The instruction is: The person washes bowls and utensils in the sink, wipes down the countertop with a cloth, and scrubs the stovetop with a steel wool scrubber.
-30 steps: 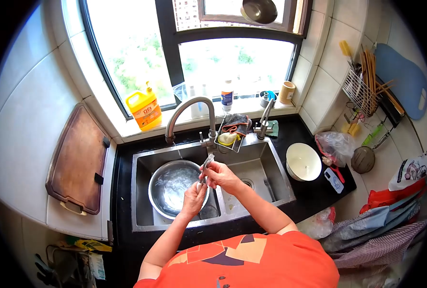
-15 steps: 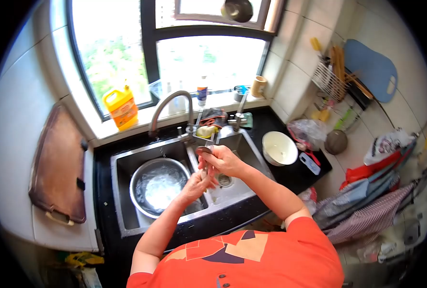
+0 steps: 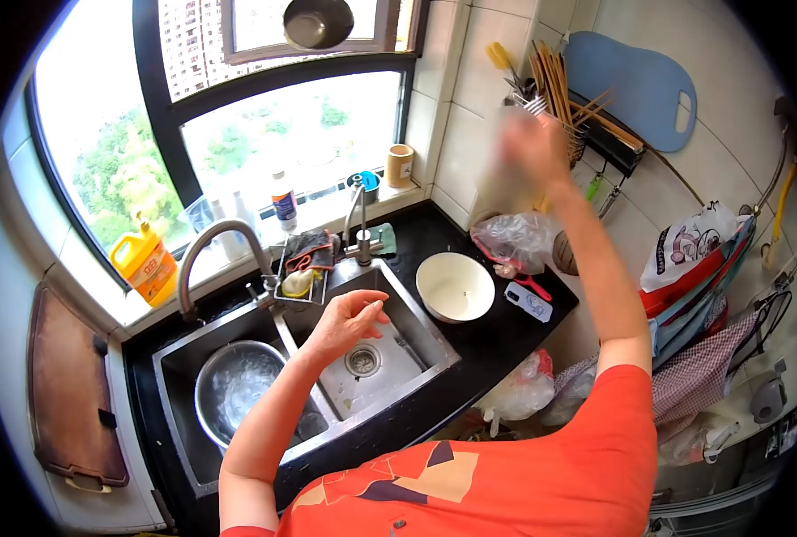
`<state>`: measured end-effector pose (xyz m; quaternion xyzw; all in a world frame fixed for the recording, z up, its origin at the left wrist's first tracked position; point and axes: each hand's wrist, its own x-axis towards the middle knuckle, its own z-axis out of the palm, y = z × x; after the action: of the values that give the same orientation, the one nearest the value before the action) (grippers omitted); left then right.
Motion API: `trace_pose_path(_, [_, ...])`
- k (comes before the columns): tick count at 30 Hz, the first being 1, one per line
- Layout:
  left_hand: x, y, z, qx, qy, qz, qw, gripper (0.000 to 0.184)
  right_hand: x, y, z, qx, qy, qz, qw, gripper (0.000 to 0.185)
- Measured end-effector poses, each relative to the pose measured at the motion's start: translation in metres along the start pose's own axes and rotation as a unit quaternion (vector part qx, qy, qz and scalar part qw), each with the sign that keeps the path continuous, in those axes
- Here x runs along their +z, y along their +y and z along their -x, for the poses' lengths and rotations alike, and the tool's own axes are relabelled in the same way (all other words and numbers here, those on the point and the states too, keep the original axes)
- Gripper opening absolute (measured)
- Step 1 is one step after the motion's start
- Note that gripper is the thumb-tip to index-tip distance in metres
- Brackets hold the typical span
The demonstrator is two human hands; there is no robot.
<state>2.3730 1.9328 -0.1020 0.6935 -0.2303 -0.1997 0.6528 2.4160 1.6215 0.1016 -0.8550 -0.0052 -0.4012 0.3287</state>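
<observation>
My left hand (image 3: 349, 324) hovers above the right sink basin (image 3: 393, 357). Its fingers are apart and slightly curled, with nothing in them. My right hand (image 3: 541, 143) is raised at the wall utensil rack (image 3: 576, 148), which holds chopsticks (image 3: 552, 85) and metal utensils. A blur covers my right fingers, so I cannot see what they hold, if anything. Fork-like metal tines (image 3: 534, 106) show just above that hand. In the left basin stands a metal bowl (image 3: 208, 394) with water in it.
A white bowl (image 3: 455, 286), a phone (image 3: 528, 302) and a plastic bag (image 3: 515, 240) sit on the black counter right of the sink. The curved faucet (image 3: 224, 228) arches over the left basin. A blue cutting board (image 3: 631, 85) hangs beside the rack.
My hands have parted. The right has risen from the sink to the wall rack; the left stays over the sink, its fingers now apart. My view has turned to the right.
</observation>
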Motion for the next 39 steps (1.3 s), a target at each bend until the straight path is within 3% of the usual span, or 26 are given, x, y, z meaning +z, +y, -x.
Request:
trace_pose_path(2, [0.016,0.013,-0.021,-0.012,-0.010,0.003,1.000,0.031,-0.007,0.049,-0.056,-0.036,0.021,-0.120,0.992,0.023])
trace_pose_path(8, [0.045,0.042,-0.074,-0.004,-0.053,-0.011,0.999,0.032,-0.009,0.086,-0.142,0.023,0.028,-0.332,0.943,0.019])
trace_pose_path(16, [0.043,0.039,-0.101,-0.029,-0.051,0.004,0.998,0.032,0.002,0.119,-0.181,-0.075,0.150,-0.256,0.952,0.023])
trace_pose_path(19, [0.039,0.031,-0.105,-0.037,-0.045,0.022,0.998,0.032,-0.003,0.114,-0.178,-0.145,0.183,-0.123,0.965,0.024])
trace_pose_path(22, [0.032,0.026,-0.104,-0.043,-0.038,0.025,0.998,0.031,-0.009,0.101,-0.172,-0.140,0.190,0.030,0.971,0.026])
trace_pose_path(25, [0.026,0.028,-0.098,-0.046,-0.030,0.026,0.998,0.031,-0.007,0.097,-0.175,-0.140,0.191,0.074,0.969,0.026])
trace_pose_path(26, [0.023,0.029,-0.096,-0.048,-0.025,0.026,0.998,0.031,-0.005,0.097,-0.177,-0.141,0.188,0.075,0.969,0.026])
trace_pose_path(30, [0.014,0.024,-0.094,-0.047,-0.017,0.031,0.998,0.032,-0.003,0.098,-0.190,-0.092,0.223,-0.144,0.960,0.026])
trace_pose_path(36, [0.009,0.020,-0.094,-0.045,-0.011,0.020,0.999,0.033,-0.010,0.099,-0.189,-0.138,0.181,-0.039,0.973,0.023])
trace_pose_path(38, [0.011,0.020,-0.097,-0.048,-0.016,0.024,0.998,0.034,-0.010,0.096,-0.184,0.001,0.114,-0.047,0.992,0.022])
trace_pose_path(39, [0.012,0.021,-0.099,-0.048,-0.019,0.027,0.998,0.036,-0.006,0.103,-0.186,0.021,0.092,-0.116,0.989,0.020])
